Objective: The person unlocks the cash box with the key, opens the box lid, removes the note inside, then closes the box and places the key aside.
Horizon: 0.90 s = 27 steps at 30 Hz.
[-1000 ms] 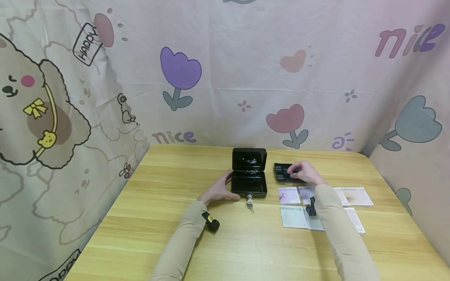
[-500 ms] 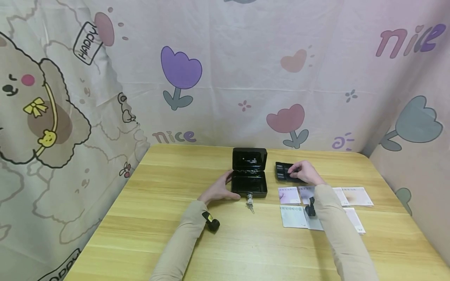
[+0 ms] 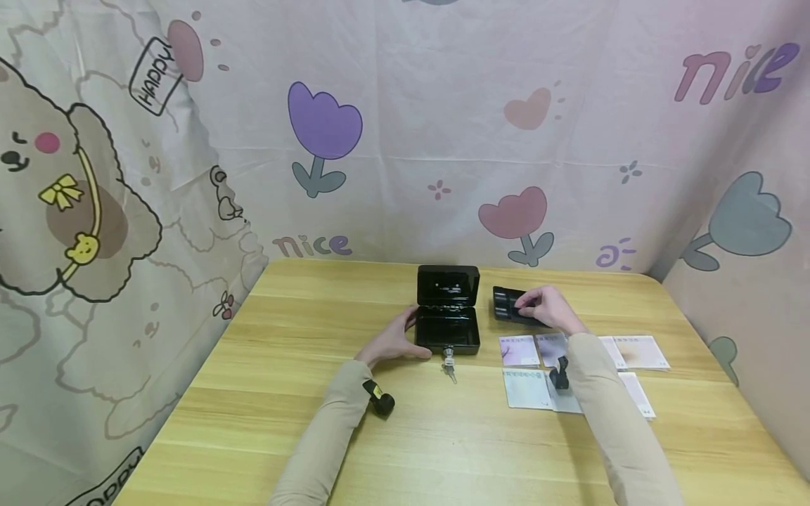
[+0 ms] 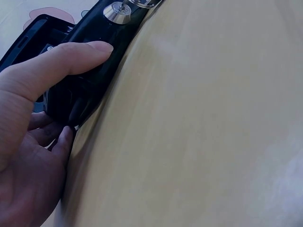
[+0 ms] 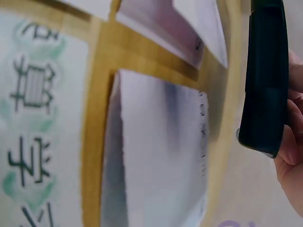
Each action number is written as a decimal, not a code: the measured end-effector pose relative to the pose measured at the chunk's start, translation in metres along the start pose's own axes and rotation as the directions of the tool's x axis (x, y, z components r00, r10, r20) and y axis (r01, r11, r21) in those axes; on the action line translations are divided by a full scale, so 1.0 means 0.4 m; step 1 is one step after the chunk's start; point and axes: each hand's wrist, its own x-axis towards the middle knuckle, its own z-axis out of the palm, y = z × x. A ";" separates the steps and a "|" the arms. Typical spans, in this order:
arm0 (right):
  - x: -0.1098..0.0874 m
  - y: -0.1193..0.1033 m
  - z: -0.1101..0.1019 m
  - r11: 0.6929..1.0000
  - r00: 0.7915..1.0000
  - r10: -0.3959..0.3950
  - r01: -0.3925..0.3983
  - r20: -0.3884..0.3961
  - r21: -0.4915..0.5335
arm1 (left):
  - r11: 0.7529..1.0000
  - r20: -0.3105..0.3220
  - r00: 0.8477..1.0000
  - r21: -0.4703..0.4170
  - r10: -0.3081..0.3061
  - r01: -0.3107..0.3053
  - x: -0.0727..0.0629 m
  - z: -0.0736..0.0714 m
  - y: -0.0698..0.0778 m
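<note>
A small black cash box stands on the table with its lid raised and a key in the front lock. My left hand holds its front left corner. In the left wrist view the thumb lies along the front face and the other fingers bend round the side. To the right of the box is a black compartment tray, lifted slightly and tilted. My right hand pinches this tray, covering its right part. The right wrist view shows the tray edge-on, off the table.
Several printed paper slips lie in two rows on the wooden table, among them a purple one and a green one. My right sleeve passes over some of them. A patterned cloth hangs behind the table.
The tray in my right hand has shifted a little up and away from me, and its angle has turned slightly. The left hand and the cash box stay in place.
</note>
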 end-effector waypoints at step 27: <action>-0.054 -0.174 -0.013 0.983 0.984 -0.173 0.175 0.051 -0.048 | 1.000 0.003 1.000 0.012 -0.017 0.017 0.003 0.000 0.001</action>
